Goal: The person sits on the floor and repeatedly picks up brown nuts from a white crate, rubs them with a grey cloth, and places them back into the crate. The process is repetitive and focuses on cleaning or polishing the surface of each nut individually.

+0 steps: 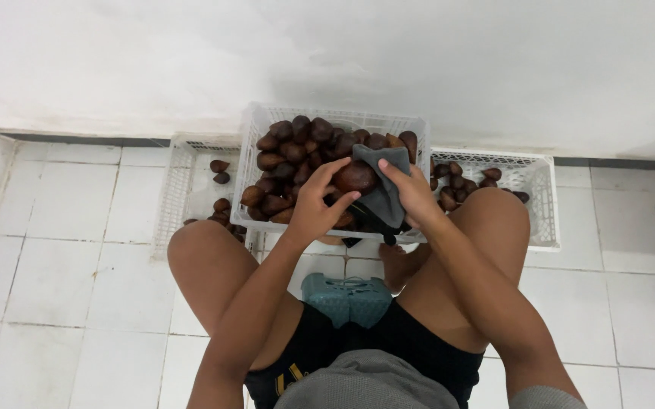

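There is one view only, from a camera worn on the person's head. It looks steeply down and forward over the person's own lap, so the forearms run up from the bottom edge to the left hand (314, 206) and right hand (412, 193) near the middle of the frame. The hands sit fairly close to the lens. Just beyond the hands the view takes in a white crate (255, 132), then a white wall (343, 53) across the top. Tiled floor (62, 250) fills both sides of the hands.
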